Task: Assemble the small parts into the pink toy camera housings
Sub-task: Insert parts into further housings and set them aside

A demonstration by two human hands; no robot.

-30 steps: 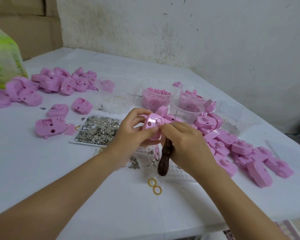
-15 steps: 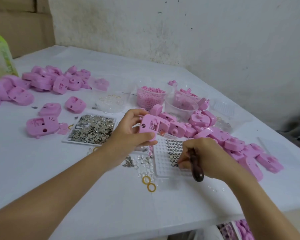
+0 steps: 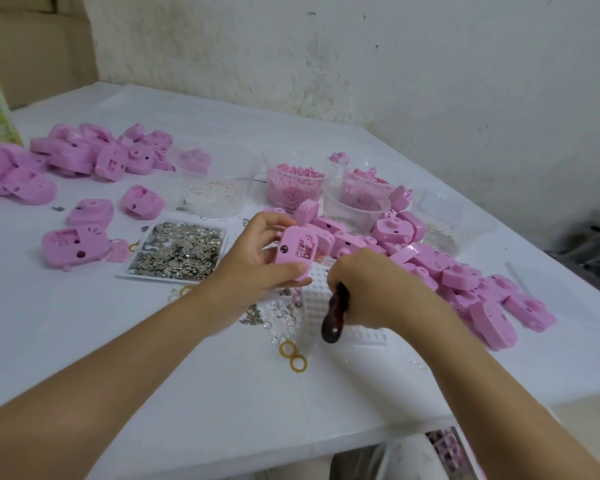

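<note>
I hold one pink camera housing up off the bench, open side to me, just above the white tray with little holes. My left hand has it: the fingers on top and the thumb below pinch it tight. My right hand is just beside it, low over that tray, with its fingers curled round a tool with a dark wooden handle. I cannot see the tool's tip. I think I am fetching a tiny part to put in the housing. Next I must bring the tip slowly to the housing's opening and keep the housing from wobbling. On the left is a tray of silver bits, and on the right a heap of more pink housings.
</note>
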